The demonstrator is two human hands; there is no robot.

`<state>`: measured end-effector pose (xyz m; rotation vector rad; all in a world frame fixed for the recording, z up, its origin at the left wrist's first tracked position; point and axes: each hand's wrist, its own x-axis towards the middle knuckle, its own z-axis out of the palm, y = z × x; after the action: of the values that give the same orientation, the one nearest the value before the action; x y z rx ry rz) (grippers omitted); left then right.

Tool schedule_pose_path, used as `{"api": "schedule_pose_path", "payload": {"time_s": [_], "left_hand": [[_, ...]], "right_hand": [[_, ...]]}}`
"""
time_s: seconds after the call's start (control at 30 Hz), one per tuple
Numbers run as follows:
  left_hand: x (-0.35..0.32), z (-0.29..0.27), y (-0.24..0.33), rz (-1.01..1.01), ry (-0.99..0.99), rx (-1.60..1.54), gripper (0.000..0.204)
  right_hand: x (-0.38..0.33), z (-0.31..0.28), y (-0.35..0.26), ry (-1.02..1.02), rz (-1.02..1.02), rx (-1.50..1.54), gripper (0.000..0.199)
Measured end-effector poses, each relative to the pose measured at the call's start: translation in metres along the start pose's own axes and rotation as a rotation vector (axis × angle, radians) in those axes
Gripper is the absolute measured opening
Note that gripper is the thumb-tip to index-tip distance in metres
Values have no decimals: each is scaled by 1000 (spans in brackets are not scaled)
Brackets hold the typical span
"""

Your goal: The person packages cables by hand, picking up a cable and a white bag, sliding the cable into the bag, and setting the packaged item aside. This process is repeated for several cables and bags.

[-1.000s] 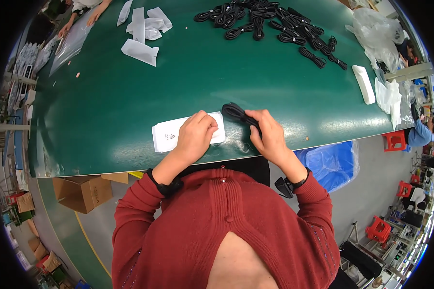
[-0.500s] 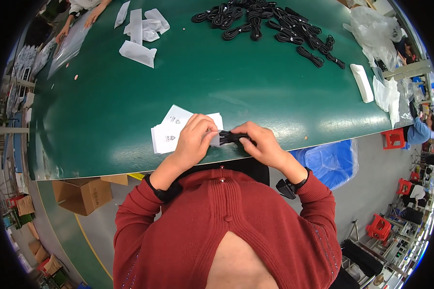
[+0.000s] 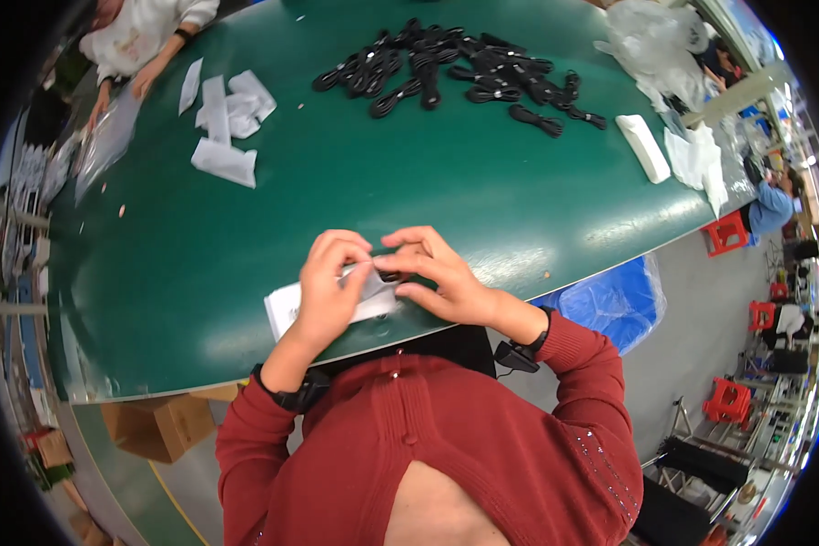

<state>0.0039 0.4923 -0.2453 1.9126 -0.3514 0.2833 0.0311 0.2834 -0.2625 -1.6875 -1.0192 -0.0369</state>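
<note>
Near the front edge of the green table, my left hand pinches a small translucent white bag between thumb and fingers. My right hand meets it from the right, a fingertip at the bag's edge and the other fingers and thumb curled around a black coiled cable. Most of that cable is hidden by the fingers and the bag, so how far it sits inside cannot be made out. Under my hands lies a stack of white printed slips or bags, partly covered by my left hand.
Many bundled black cables lie at the far middle. Several filled white pouches rest at the far left, near another person's hands on clear plastic. A white roll is at the right; a blue-lined bin stands below the edge.
My right hand has moved in closer to the left, its fingers now at the bag's edge, and less of the cable shows. The whole view has shifted, showing more of the person at far left.
</note>
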Motion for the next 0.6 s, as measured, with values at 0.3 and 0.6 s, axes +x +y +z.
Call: {"api": "schedule_pose_path", "payload": {"time_s": [0.3, 0.6], "left_hand": [[93, -98, -19, -169, 323, -351, 19], [5, -53, -22, 19, -144, 491, 55]], "right_hand": [[22, -136, 88, 365, 262, -621, 39], [-7, -327, 188, 628, 695, -1140, 57]]}}
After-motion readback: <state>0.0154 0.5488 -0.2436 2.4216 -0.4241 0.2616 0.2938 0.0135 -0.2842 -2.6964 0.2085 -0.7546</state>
